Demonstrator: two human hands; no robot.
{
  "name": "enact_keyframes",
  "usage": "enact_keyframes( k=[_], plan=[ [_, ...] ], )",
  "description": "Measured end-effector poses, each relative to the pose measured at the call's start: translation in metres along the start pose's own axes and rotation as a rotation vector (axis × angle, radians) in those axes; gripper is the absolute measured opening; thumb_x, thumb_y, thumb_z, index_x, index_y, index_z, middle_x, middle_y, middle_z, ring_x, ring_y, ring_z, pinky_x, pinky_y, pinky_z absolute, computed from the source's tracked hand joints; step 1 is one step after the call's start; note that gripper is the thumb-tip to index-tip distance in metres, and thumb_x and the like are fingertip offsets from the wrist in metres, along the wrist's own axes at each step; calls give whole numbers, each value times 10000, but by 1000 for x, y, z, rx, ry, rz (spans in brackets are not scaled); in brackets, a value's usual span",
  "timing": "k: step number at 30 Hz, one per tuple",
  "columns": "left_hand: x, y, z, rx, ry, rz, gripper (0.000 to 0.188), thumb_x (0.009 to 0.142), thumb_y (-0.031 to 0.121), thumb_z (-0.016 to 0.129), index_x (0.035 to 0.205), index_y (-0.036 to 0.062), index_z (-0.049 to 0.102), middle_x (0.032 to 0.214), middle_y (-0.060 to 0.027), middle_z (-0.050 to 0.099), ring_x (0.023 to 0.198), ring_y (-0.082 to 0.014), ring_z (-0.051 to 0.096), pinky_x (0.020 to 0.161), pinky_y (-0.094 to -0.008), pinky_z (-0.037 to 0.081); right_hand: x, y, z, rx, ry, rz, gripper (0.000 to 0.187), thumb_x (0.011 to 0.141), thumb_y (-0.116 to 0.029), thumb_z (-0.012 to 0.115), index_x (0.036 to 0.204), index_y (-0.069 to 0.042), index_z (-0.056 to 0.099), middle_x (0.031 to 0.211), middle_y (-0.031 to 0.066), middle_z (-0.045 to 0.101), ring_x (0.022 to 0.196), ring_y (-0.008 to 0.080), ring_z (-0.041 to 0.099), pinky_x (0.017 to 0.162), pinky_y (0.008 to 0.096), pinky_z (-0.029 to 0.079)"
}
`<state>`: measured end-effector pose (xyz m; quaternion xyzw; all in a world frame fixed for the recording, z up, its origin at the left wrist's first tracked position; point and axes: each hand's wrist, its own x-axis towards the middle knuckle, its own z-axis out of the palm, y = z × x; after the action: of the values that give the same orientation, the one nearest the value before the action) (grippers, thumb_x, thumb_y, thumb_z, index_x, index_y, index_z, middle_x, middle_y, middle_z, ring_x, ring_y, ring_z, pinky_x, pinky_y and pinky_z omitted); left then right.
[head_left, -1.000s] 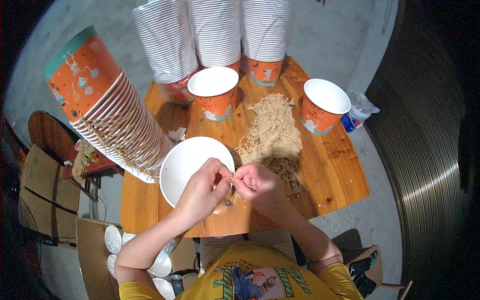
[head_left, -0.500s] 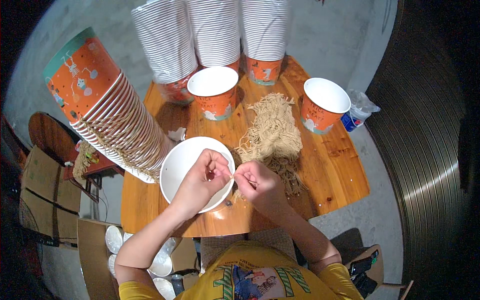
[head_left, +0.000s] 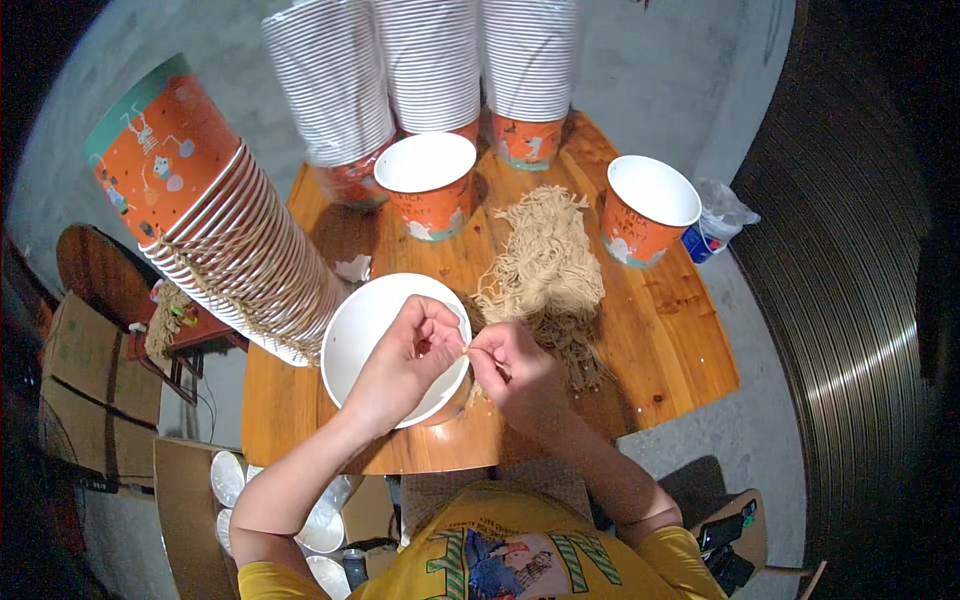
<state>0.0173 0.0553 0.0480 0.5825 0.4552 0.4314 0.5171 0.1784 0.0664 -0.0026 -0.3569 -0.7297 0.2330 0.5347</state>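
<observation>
A white-lined paper bucket (head_left: 350,328) stands at the near edge of the table, its open mouth facing me. My left hand (head_left: 400,362) reaches across that mouth, fingers curled and closed, thumb and forefinger pinched at the right rim. Against it, just outside the rim, my right hand (head_left: 520,375) is pinched too. Between the two sets of fingertips shows a tiny bit of tan cord (head_left: 465,350); most of it is hidden by the fingers. Beyond my right hand lies a heap of tan cords (head_left: 548,260).
A tall leaning stack of orange buckets (head_left: 250,235) with cord handles rises at left. Two single orange buckets stand farther back, one at centre (head_left: 428,207) and one at right (head_left: 638,228). Plastic-wrapped bucket stacks (head_left: 430,70) line the far edge. Below left sits a cardboard box (head_left: 185,500).
My hands stay pinched together at the rim, with only slight finger movement. The bucket has shifted a touch to the right.
</observation>
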Motion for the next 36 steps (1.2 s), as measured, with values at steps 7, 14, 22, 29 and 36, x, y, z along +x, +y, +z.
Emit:
enact_keyframes(
  k=[7, 14, 22, 29, 36],
  plan=[
    [-2, -6, -1, 62, 0, 40, 156, 906, 22, 557, 1017, 58, 454, 868, 21, 524, 823, -62, 494, 765, -214, 397, 4, -2, -3, -145, 33, -190, 206, 777, -6, 675, 932, -56, 549, 774, 73, 571, 573, 161, 587, 500, 278, 471],
    [-6, -1, 6, 319, 56, 136, 162, 891, 23, 555, 1017, 35, 455, 829, -23, 552, 780, -98, 536, 712, -240, 428, 1, 0, -5, -234, 4, -190, 179, 771, 11, 668, 888, -60, 552, 757, 62, 566, 564, 131, 567, 503, 269, 460],
    [-1, -5, 5, 350, 67, 159, 142, 891, 31, 561, 985, 36, 455, 823, -14, 538, 768, -94, 525, 696, -237, 430, -5, 10, 1, 202, -42, 164, 89, 849, 10, 610, 893, -29, 543, 663, -38, 520, 583, 6, 463, 504, 186, 387],
    [3, -1, 3, -94, 12, -96, 178, 849, 11, 601, 962, 68, 475, 844, 17, 518, 780, -68, 488, 727, -207, 402, -1, 4, -4, 121, -28, 127, 144, 829, 7, 629, 934, -44, 545, 707, 11, 568, 584, 60, 525, 512, 221, 428],
    [2, -3, 0, -249, 19, -179, 229, 809, 11, 631, 976, 65, 484, 829, -2, 535, 733, -85, 476, 680, -217, 391, 0, 3, -11, -221, -45, -245, 203, 788, -19, 664, 950, -65, 549, 816, 81, 599, 655, 234, 625, 555, 321, 511]
  ],
)
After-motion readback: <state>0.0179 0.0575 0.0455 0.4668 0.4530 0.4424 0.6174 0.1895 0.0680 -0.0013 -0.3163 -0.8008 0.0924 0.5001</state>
